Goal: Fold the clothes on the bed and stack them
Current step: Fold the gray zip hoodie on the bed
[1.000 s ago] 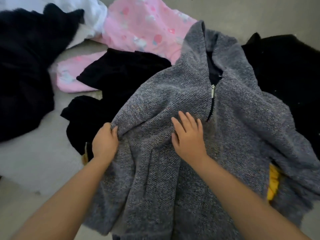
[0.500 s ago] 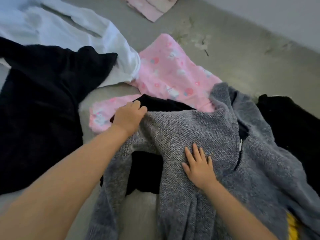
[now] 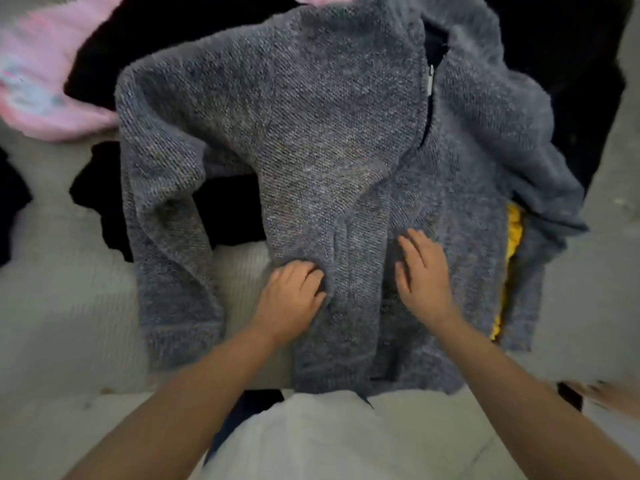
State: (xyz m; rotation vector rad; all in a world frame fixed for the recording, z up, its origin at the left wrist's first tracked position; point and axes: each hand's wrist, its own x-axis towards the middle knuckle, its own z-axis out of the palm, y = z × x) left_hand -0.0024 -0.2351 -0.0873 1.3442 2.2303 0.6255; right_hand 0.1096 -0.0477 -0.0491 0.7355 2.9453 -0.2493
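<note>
A grey knit zip-neck sweater point(image 3: 332, 161) lies spread front-up on the bed point(image 3: 62, 306), collar away from the person, likely flattened ready for folding. The left hand point(image 3: 289, 299) bunches a ridge of the nubbly fabric in its curled fingers near the hem, seemingly to pull out slack. The right hand point(image 3: 424, 271) rests flat with straight fingers, gripping nothing, pinning the body. One sleeve point(image 3: 166, 244) hangs down the left side. A yellow strip point(image 3: 512, 244) peeks from underneath; black garments point(image 3: 194, 39) and a pink printed garment point(image 3: 45, 88) lie beyond.
</note>
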